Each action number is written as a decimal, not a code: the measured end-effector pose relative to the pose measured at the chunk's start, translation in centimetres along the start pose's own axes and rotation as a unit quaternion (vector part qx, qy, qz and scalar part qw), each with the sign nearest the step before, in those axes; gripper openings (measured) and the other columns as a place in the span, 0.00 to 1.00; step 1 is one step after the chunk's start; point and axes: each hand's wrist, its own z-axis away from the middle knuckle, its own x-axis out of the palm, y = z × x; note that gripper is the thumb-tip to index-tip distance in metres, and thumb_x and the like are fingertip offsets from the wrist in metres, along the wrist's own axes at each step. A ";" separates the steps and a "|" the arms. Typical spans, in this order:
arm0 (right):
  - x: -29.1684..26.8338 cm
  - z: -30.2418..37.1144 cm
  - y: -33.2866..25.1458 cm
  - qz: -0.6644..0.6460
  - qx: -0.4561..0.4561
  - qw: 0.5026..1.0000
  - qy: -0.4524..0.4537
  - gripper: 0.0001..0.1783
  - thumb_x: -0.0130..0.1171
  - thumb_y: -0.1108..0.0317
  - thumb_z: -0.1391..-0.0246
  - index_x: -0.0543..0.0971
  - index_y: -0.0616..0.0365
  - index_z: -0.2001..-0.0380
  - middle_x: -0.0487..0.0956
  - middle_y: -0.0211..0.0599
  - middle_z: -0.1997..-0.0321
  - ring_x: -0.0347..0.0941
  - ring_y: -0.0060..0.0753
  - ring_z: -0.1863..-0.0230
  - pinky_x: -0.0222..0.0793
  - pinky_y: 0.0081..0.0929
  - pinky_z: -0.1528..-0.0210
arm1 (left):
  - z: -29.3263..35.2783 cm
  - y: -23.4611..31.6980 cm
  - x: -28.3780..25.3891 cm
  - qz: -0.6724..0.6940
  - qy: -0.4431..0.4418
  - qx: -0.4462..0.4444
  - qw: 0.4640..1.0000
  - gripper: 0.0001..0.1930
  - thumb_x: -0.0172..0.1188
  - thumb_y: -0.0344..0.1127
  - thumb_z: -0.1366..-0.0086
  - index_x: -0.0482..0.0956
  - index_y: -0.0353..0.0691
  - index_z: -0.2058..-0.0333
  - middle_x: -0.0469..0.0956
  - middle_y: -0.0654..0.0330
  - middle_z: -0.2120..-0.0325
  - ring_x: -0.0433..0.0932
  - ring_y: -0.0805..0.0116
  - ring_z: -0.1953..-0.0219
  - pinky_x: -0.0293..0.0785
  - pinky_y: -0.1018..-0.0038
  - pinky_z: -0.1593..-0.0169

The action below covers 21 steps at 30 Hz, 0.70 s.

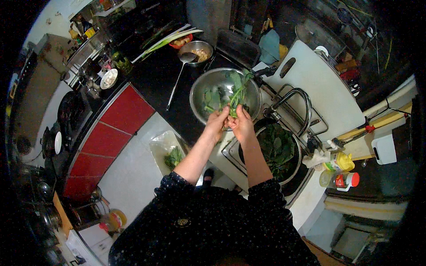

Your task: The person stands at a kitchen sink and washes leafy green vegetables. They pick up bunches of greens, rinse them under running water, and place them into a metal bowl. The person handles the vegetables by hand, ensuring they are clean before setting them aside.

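My left hand point(216, 123) and my right hand point(242, 124) are close together over the near rim of a wide metal bowl point(198, 106). Both have their fingers closed on the stems of a leafy green vegetable point(238, 91), whose leaves reach toward the bowl's far right rim. More loose green leaves point(213, 99) lie inside the bowl on its left side. To the right, a round basin in the sink holds a heap of dark leafy greens point(277, 144). A pale bin point(156, 148) on the floor, left of my left forearm, has some leaves in it.
A metal ladle point(177, 84) leans from a smaller metal bowl point(205, 48) of food. Long scallions point(165, 42) and a red basket point(182, 43) are behind it. A curved faucet point(305, 104) rises by the sink, before a white cutting board point(310, 80). A red-lidded jar point(346, 179) stands at right.
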 end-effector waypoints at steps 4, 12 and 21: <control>-0.9 -0.6 0.1 0.016 -0.036 0.999 0.031 0.13 0.51 0.55 0.39 0.71 0.53 0.66 0.66 0.23 0.75 0.59 0.19 0.78 0.54 0.18 0.78 | 0.7 -0.4 0.5 -0.006 0.002 0.037 0.999 0.08 0.59 0.35 0.37 0.74 0.38 0.64 0.75 0.65 0.75 0.67 0.78 0.79 0.61 0.82 0.76; -2.2 -0.3 0.1 0.056 -0.074 0.995 0.041 0.11 0.50 0.62 0.38 0.67 0.53 0.72 0.63 0.24 0.78 0.58 0.19 0.80 0.53 0.18 0.80 | 0.4 1.7 -0.6 0.020 0.086 0.172 0.981 0.03 0.55 0.24 0.37 0.74 0.37 0.65 0.73 0.65 0.76 0.66 0.79 0.79 0.60 0.82 0.76; -1.1 0.9 0.9 0.195 -0.059 0.979 0.030 0.10 0.51 0.65 0.38 0.69 0.56 0.73 0.66 0.25 0.76 0.65 0.21 0.76 0.63 0.21 0.73 | -0.5 2.0 1.0 -0.061 0.016 0.047 0.997 0.08 0.57 0.35 0.35 0.75 0.38 0.61 0.73 0.67 0.74 0.71 0.76 0.72 0.69 0.78 0.68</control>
